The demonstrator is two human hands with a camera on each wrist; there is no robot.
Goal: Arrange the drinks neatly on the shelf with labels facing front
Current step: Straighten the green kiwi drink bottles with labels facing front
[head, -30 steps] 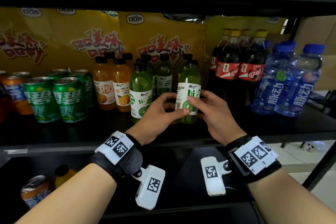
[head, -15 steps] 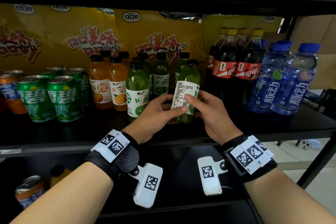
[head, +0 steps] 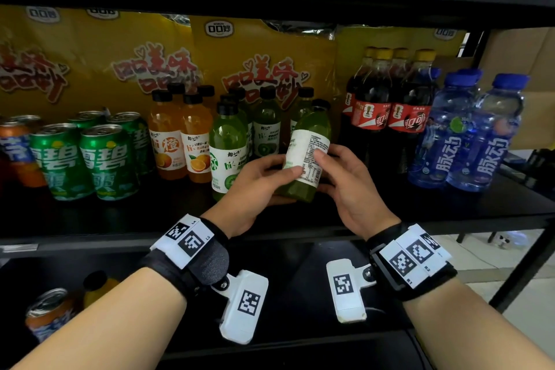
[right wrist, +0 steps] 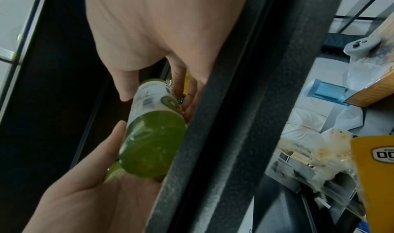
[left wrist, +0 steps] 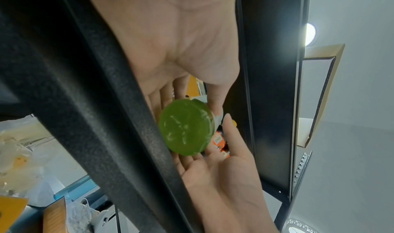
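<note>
Both hands grasp one green kiwi drink bottle [head: 309, 156] at the front edge of the black shelf [head: 420, 207]: the left hand [head: 255, 186] wraps its lower body from nine o'clock, the right hand [head: 348, 186] pinches the label from three o'clock. The bottle tilts with its cap leaning away toward one o'clock, its base lifted off the shelf (the wrist views show the round green bottom in the air), and its fine-print back label faces the person. Just beside it at nine o'clock stand more kiwi bottles [head: 228, 147], then orange juice bottles [head: 183, 141] and green cans [head: 87, 159]. At three o'clock stand cola bottles [head: 390, 111] and blue water bottles [head: 468, 135]. Yellow snack bags [head: 258, 69] line the back.
</note>
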